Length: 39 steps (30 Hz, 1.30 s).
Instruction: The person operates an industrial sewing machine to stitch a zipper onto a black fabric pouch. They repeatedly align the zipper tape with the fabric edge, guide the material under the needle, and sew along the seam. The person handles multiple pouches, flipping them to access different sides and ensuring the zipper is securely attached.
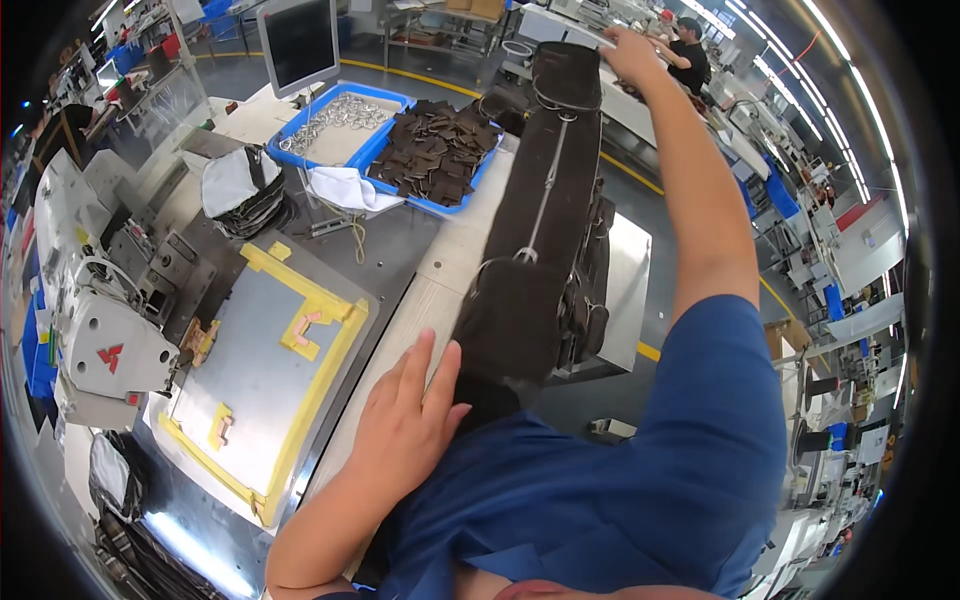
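A long black fabric panel (pixel 535 190), apparently part of a bag, stretches away from me along the pale table edge. A light zipper-like line with metal pulls runs down its middle. My left hand (pixel 415 410) rests with its fingers extended beside the panel's near left corner, fingertips at or very close to the cloth. At the far end my right arm is stretched out, and my right hand (pixel 632 58) has bent fingers at the panel's right edge. It appears to pinch that edge, though the fingertips are small in view. More black fabric parts (pixel 590 290) hang along the panel's right side.
On the left stands a white sewing machine (pixel 115 340) beside a clear template plate (pixel 260 370) edged in yellow tape. Blue trays hold metal rings (pixel 345 125) and dark brown pieces (pixel 430 150). A stack of black-and-white parts (pixel 240 190) lies nearby. Another person (pixel 688 55) sits farther off.
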Each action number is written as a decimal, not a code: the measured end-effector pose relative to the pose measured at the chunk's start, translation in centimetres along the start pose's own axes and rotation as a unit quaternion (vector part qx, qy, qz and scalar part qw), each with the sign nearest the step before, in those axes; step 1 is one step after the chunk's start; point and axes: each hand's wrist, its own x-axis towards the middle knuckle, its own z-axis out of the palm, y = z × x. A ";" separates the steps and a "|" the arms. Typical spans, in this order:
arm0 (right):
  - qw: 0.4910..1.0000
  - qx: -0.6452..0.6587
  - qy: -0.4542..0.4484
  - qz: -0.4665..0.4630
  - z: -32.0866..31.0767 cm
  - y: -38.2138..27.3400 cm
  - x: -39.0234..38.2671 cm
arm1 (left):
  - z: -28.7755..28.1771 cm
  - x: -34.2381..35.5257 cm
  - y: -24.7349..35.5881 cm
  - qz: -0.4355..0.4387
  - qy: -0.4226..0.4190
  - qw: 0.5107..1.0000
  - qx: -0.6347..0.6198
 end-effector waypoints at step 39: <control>0.703 0.475 -0.314 -0.426 2.7 -54.9 -30.1 | -27.8 -55.1 -6.5 -0.748 0.220 0.462 0.422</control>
